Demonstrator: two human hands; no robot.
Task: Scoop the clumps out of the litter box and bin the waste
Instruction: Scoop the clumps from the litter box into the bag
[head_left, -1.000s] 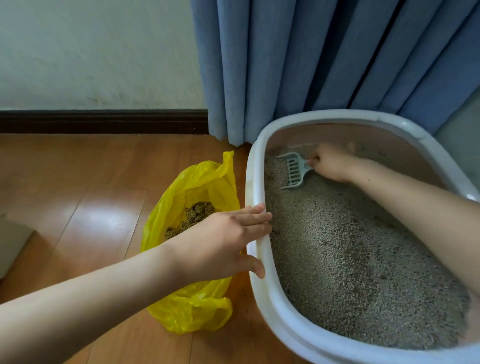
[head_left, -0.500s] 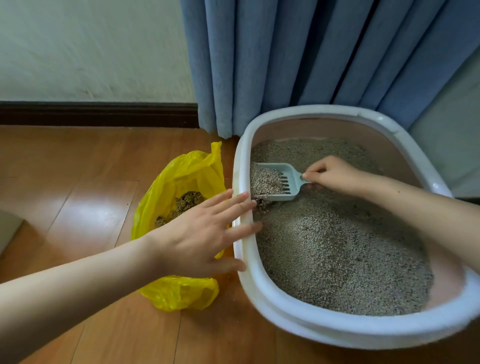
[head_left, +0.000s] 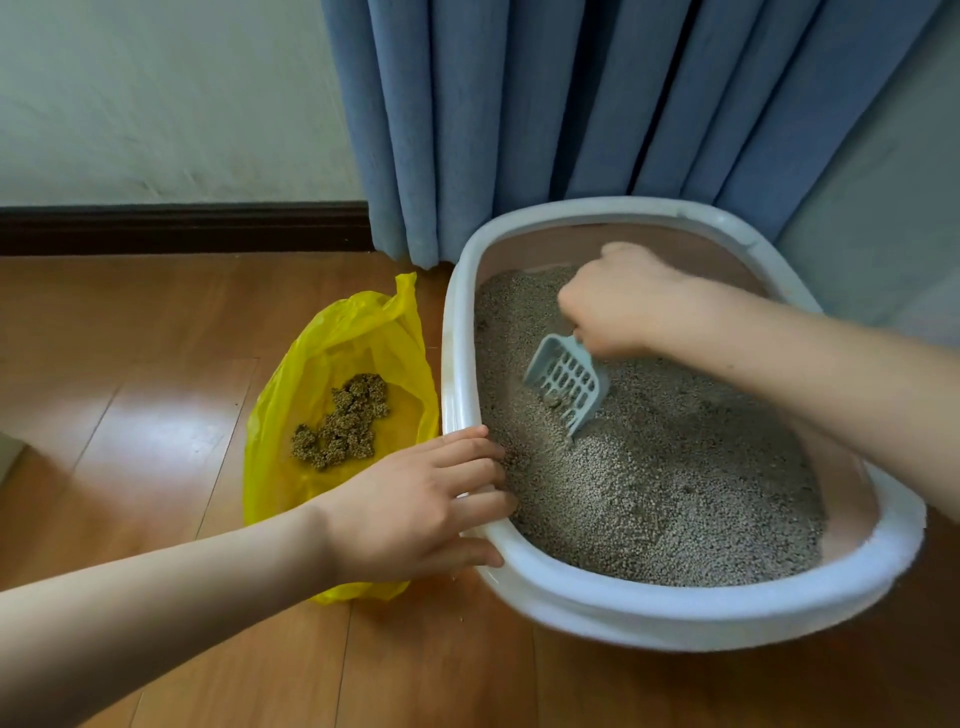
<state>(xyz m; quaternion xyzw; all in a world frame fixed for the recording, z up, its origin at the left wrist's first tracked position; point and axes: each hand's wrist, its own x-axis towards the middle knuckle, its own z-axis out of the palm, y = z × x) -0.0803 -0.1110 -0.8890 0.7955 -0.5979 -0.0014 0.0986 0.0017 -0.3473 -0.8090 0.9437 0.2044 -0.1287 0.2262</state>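
The litter box sits on the wooden floor, its far end up against the blue curtain, a pale oval tub with a broad white rim and pinkish inner walls. Grey litter fills it, heaped and uneven. In the middle of that litter stands the scoop, a grey-blue slotted thing tipped steeply downward, its front edge dug into the grains and a small bit of litter lying against its grid. The right hand comes in over the far side of the box and grips the scoop's handle from above, fingers curled tight round it so that the handle itself is mostly hidden. The left hand lies on the near-left rim of the box, fingers straight and a little spread, their tips reaching over the rim to the edge of the litter, the thumb against the outer wall lower down. Just beside the box on the left, touching its wall, lies an open yellow plastic bag with a pile of dark, brownish clumps in it. Behind runs a dark skirting board under a pale wall.
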